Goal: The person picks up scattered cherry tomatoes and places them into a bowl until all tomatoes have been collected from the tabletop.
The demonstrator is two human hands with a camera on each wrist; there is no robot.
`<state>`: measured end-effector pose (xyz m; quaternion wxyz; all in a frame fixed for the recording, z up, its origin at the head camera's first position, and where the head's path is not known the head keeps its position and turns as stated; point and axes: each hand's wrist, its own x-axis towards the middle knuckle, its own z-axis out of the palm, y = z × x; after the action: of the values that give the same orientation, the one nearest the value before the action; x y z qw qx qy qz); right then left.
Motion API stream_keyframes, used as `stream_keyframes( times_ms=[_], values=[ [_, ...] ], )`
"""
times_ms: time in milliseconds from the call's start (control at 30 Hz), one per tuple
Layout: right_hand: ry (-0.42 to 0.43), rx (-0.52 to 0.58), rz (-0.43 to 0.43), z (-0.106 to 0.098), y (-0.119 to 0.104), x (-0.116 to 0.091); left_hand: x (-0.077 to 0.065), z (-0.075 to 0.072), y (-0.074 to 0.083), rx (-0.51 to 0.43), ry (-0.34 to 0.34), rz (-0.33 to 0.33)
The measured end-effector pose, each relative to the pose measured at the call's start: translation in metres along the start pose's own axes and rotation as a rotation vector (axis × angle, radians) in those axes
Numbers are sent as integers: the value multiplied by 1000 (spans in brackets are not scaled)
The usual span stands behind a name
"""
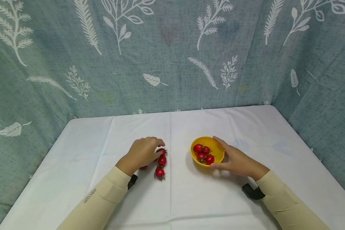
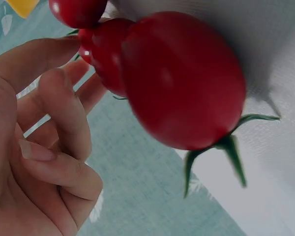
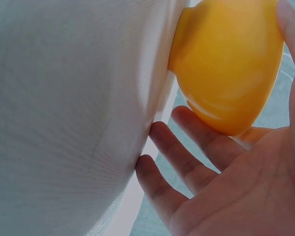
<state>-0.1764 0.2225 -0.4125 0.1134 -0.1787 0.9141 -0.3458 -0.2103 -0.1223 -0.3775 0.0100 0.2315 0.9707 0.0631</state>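
Observation:
My left hand (image 1: 143,151) reaches over the loose cherry tomatoes on the left, its thumb and a finger pinching the farthest cherry tomato (image 1: 161,150) of a short row. Just nearer lie a second tomato (image 1: 162,160) and a third tomato (image 1: 160,172) with a green calyx. Another tomato (image 1: 143,167) is mostly hidden under the hand. In the left wrist view a big tomato (image 2: 187,83) fills the foreground. My right hand (image 1: 235,161) holds a yellow bowl (image 1: 218,148) by its right side, thumb at the near rim. Several tomatoes (image 1: 201,156) lie inside it.
A white cloth (image 1: 189,198) covers the table, with fold lines across it. Blue-green curtains (image 1: 172,64) with white leaf prints stand behind the table and along both sides. A dark strap (image 1: 253,191) is on the right wrist.

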Motion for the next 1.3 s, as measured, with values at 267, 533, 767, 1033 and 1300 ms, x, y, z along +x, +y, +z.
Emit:
stream_keyframes(
  times_ms=[267,533,767,1033,1300],
  values=[
    [-2,5,-4,0,1,0,1,3,-3,-7,-53,-37],
    [4,-3,-10,0,0,-1,1,4,-5,-22,-34,-23],
    [2,0,-12,0,0,0,2,2,-4,-29,19,-23],
    [4,1,-13,0,1,-1,3,-11,14,-21,117,31],
    [6,8,-16,0,1,-1,9,-14,39,-21,199,124]
  ],
)
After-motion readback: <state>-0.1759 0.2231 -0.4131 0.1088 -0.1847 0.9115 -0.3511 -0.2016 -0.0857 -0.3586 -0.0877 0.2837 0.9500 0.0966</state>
